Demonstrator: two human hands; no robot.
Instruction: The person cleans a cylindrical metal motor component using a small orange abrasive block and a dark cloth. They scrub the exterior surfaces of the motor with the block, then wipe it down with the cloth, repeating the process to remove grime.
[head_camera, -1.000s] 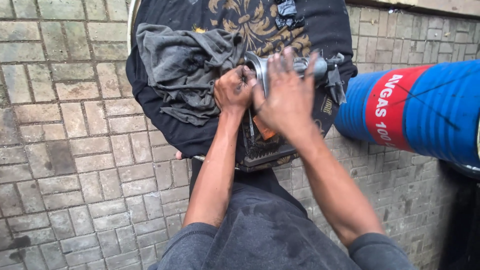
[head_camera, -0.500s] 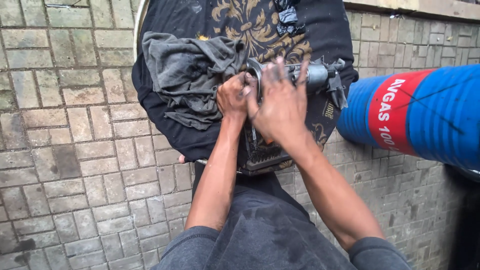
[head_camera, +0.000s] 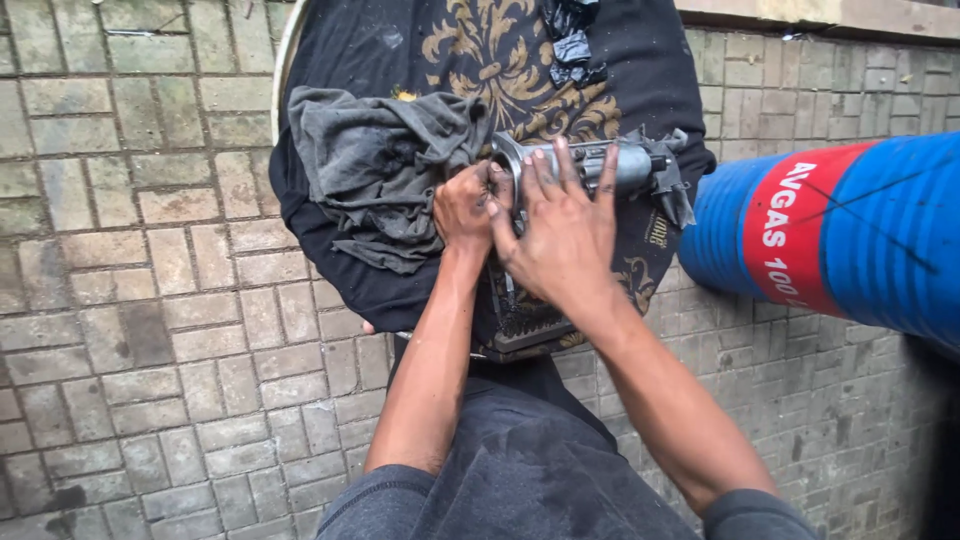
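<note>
A grey metal cylindrical machine part (head_camera: 625, 165) lies across a round surface covered with a black cloth with gold ornament (head_camera: 520, 60). My right hand (head_camera: 560, 235) rests over the part's left end, fingers spread along its body. My left hand (head_camera: 462, 205) is closed at the part's round end flange, pinching something there that I cannot make out. A crumpled dark grey rag (head_camera: 375, 170) lies just left of my left hand on the cloth.
A blue drum with a red band (head_camera: 850, 235) lies on its side at the right. Black scraps (head_camera: 570, 40) sit at the cloth's far edge. Grey paving bricks (head_camera: 130, 300) cover the ground. My dark-clothed lap (head_camera: 530, 470) is below.
The view has shifted slightly down and left. My right hand's fingers have spread further along the metal part; my left hand stays at the flange.
</note>
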